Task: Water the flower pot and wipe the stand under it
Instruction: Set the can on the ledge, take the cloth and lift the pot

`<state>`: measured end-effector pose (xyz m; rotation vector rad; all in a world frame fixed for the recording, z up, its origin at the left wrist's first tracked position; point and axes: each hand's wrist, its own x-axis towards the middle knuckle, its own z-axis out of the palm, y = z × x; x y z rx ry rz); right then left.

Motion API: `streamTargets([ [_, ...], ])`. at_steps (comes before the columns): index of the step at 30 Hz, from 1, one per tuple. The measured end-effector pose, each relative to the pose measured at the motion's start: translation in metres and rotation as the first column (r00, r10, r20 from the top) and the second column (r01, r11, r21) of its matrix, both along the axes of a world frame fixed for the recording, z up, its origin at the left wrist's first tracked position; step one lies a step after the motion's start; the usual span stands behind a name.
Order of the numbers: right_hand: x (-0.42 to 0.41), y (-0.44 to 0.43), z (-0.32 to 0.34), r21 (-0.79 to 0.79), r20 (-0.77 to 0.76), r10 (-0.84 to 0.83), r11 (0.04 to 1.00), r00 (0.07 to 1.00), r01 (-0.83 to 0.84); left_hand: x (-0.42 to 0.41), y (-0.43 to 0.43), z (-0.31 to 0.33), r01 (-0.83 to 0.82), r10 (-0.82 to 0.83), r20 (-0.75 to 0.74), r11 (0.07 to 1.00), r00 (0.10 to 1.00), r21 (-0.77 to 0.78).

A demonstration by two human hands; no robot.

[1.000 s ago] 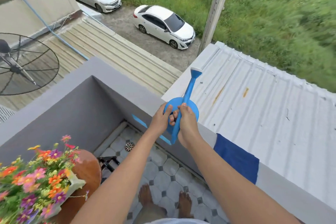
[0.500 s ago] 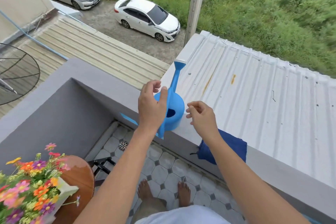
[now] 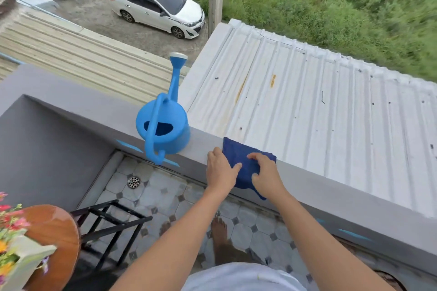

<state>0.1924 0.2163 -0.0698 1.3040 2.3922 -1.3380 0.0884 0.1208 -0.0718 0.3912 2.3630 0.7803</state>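
Both hands, left hand (image 3: pixel 221 171) and right hand (image 3: pixel 266 172), are closing their grip on the blue cloth (image 3: pixel 246 163). The watering can (image 3: pixel 165 129) is standing unheld at the ledge (image 3: pixel 331 186) edge; a careless tug risks toppling it.

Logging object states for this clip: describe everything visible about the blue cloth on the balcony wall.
The blue cloth is dark blue, soft-looking fabric, folded and draped over the top of the grey balcony wall, one corner hanging down the inner face. It lies to the right of the blue watering can, apart from it. Both hands are on it: the left hand at its left edge, the right hand on top, fingers gathering the fabric.
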Motion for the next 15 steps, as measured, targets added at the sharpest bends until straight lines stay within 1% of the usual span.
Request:
streamTargets([
  [2, 0.008, 0.0, -0.006, 0.064, 0.034, 0.103, 0.992, 0.994, -0.105, 0.005, 0.008, 0.0, -0.072, 0.074, 0.07, 0.997, 0.995, -0.022],
  [4, 0.007, -0.004, -0.008, 0.082, 0.049, 0.156, 0.984, 0.987, -0.16, 0.0, 0.008, -0.002, -0.024, 0.029, 0.098, 0.998, 0.995, -0.051],
  [5, 0.006, -0.004, -0.009, 0.083, 0.059, 0.172, 0.981, 0.983, -0.176, -0.003, 0.007, -0.004, 0.013, -0.009, 0.107, 0.999, 0.994, -0.037],
  [7, 0.004, -0.003, -0.011, 0.086, 0.104, 0.208, 0.972, 0.973, -0.217, -0.009, 0.001, 0.0, 0.087, -0.092, 0.148, 0.995, 0.985, 0.039],
  [9, 0.0, -0.002, -0.012, 0.131, 0.162, 0.241, 0.956, 0.957, -0.263, -0.014, -0.007, 0.011, 0.121, -0.144, 0.168, 0.982, 0.975, 0.143],
  [10, -0.003, -0.002, -0.013, 0.164, 0.155, 0.248, 0.948, 0.956, -0.272, -0.016, -0.014, 0.018, 0.129, -0.16, 0.166, 0.974, 0.973, 0.185],
  [12, -0.013, -0.007, -0.009, 0.177, 0.056, 0.275, 0.943, 0.96, -0.281, -0.02, -0.035, 0.028, 0.142, -0.181, 0.131, 0.956, 0.975, 0.258],
  [13, -0.019, -0.013, -0.005, 0.148, 0.004, 0.305, 0.942, 0.952, -0.303, -0.021, -0.047, 0.031, 0.127, -0.168, 0.123, 0.948, 0.978, 0.291],
  [15, -0.035, -0.031, 0.001, 0.075, -0.059, 0.383, 0.922, 0.922, -0.379, -0.026, -0.079, 0.036, 0.032, -0.085, 0.143, 0.94, 0.986, 0.338],
])
